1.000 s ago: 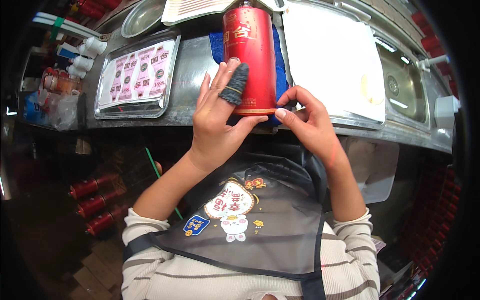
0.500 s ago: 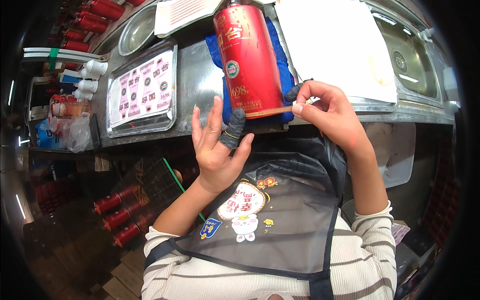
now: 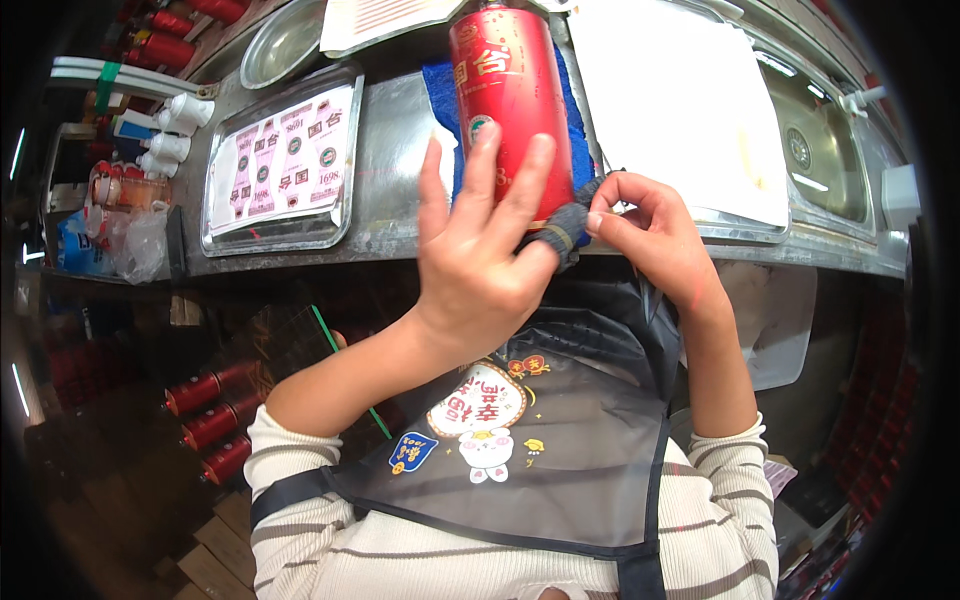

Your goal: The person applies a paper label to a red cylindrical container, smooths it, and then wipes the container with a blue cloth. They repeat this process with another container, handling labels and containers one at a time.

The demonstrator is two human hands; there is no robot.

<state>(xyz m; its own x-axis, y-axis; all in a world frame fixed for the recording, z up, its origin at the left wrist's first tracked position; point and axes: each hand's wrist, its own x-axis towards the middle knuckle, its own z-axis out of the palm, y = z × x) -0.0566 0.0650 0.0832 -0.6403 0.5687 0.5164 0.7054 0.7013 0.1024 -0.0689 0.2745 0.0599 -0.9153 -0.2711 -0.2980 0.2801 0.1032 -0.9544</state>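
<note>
A red bottle [image 3: 525, 110] with gold lettering lies on a folded blue towel [image 3: 440, 90], its base toward me. Beads of moisture dot its surface. At the base a thin gold strip [image 3: 537, 223] shows for a short stretch. My left hand [image 3: 490, 255] reaches over the base end, fingers spread; its index finger, in a grey knitted finger cover, touches the bottle's lower right edge. My right hand [image 3: 645, 225], also with a dark grey finger cover, pinches the strip's end between thumb and finger beside that edge. The rest of the strip is hidden behind my left hand.
A metal tray [image 3: 350, 190] of printed pink labels is on the left, a metal bowl [image 3: 285, 45] behind it. White sheets [image 3: 680, 110] cover the bench on the right beside a steel sink [image 3: 810, 150]. White cups [image 3: 175, 145] stand far left. More red bottles [image 3: 215, 425] stand below.
My left hand has moved right and up over the bottle's base, bringing its covered index finger to the lower right edge. My right hand stays there, still pinching.
</note>
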